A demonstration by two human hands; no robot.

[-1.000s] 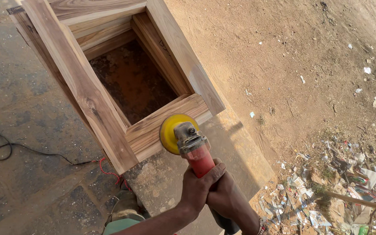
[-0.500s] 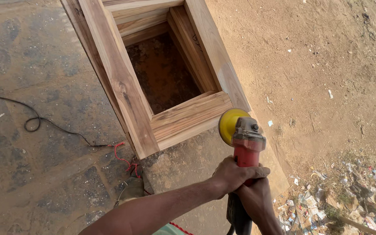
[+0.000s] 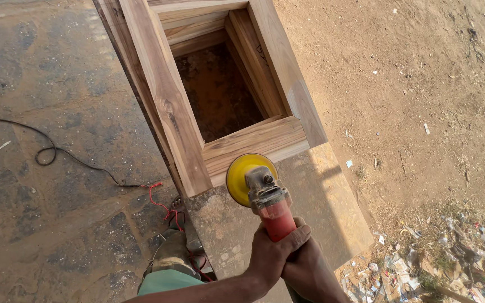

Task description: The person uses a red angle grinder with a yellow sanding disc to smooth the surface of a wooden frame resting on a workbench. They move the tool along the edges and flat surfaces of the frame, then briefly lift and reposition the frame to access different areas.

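Both hands, left hand over right hand, closed around red grinder, its long axis pointing up-left, yellow disc at wooden frame near rail edge.

Wooden frame on a slab, sander before its near rail (disc touching), cable left, litter right.

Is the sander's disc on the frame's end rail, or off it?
On it, apparently: the yellow disc overlaps the lower edge of the frame end rail. Actual contact cannot be told. Both hands grip the sander.
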